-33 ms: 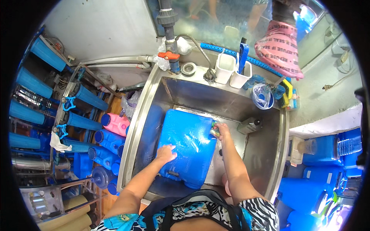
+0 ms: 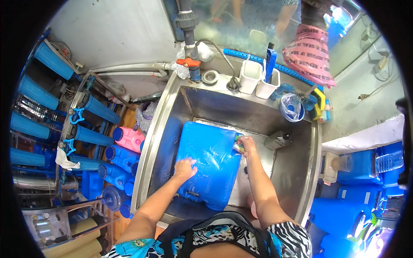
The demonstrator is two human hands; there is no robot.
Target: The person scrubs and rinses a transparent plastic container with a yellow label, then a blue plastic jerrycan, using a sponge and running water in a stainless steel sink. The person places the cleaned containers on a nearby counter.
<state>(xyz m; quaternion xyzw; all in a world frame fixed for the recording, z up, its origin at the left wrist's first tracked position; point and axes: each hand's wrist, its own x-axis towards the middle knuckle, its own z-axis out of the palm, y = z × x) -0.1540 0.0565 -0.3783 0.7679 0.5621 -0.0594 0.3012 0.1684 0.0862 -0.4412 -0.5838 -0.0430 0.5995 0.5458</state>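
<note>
The blue container [image 2: 211, 157] lies lengthwise toward you, between your unclenched left hand [image 2: 185, 169], resting atop its left side, and right hand [image 2: 247, 145], grasping a green pad [image 2: 238, 148].

Wearer's clothing: short-sleeved printed top [image 2: 206, 235], black-and-white zebra striping mixed with turquoise patches. Left sleeve [image 2: 137, 248]: mostly bright turquoise at the shoulder, small yellowish motif, striped portions beside it. Right sleeve [image 2: 292, 238]: bold wavy black-and-white stripes, turquoise along the inner side. Over the top, dark straps [image 2: 165, 247], one per side. Across the chest, a curved dark band [image 2: 215, 218] with a greyish inner face. Forearms [image 2: 157, 198] bare; left hand [image 2: 185, 169] and right hand [image 2: 247, 145] likewise bare.
</note>
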